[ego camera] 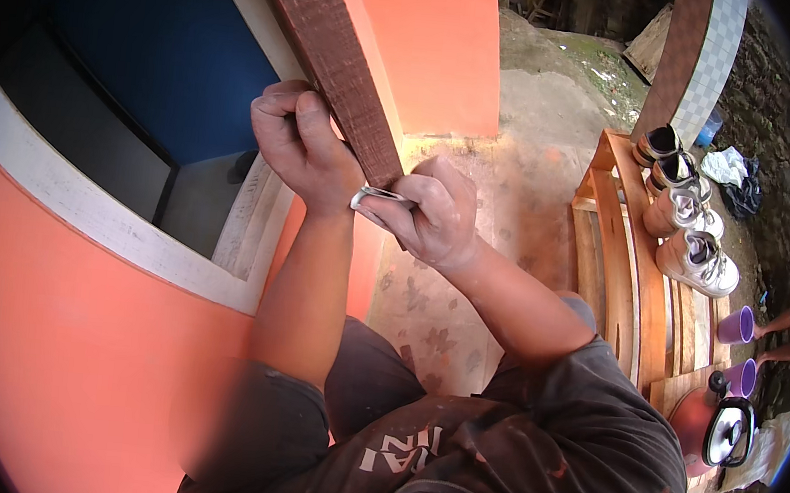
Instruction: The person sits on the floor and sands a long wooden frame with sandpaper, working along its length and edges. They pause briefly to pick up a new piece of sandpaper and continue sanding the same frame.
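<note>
A brown-painted wooden board (344,66), perhaps the edge of a shutter or door, slants down from the top and ends between my hands. My left hand (305,143) is curled against its left side, gripping it near the lower end. Some of those fingertips are hidden. Just below the board's end, my right hand (437,211) pinches a thin, folded pale sheet (380,194), possibly sandpaper, between thumb and fingers. The sheet's looped end comes close to my left wrist. Whitish dust coats both hands.
An orange wall (91,333) with a white window frame (115,222) stands at left. On the right, a wooden bench (613,244) holds several shoes (696,262), purple cups (736,326) and a kettle (693,424). Another person's legs (779,329) show beyond.
</note>
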`<act>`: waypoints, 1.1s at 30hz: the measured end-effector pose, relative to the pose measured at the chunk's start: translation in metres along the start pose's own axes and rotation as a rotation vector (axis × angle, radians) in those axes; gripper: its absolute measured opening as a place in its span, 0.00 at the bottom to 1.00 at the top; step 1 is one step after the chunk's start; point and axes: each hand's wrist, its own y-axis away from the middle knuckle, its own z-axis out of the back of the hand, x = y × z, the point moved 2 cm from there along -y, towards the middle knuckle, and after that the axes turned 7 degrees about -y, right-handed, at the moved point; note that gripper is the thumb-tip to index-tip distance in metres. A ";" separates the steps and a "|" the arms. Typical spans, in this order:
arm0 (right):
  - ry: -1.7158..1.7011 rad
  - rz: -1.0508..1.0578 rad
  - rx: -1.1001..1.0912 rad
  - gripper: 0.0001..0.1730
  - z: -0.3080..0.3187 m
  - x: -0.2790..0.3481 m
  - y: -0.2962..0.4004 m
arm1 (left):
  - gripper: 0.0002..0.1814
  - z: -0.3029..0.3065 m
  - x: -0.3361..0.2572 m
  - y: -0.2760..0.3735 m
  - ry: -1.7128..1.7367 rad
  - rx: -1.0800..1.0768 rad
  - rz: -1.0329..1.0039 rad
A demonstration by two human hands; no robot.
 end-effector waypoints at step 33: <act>0.072 0.016 0.251 0.24 0.013 -0.001 0.058 | 0.07 0.009 -0.002 -0.008 -0.026 0.013 0.000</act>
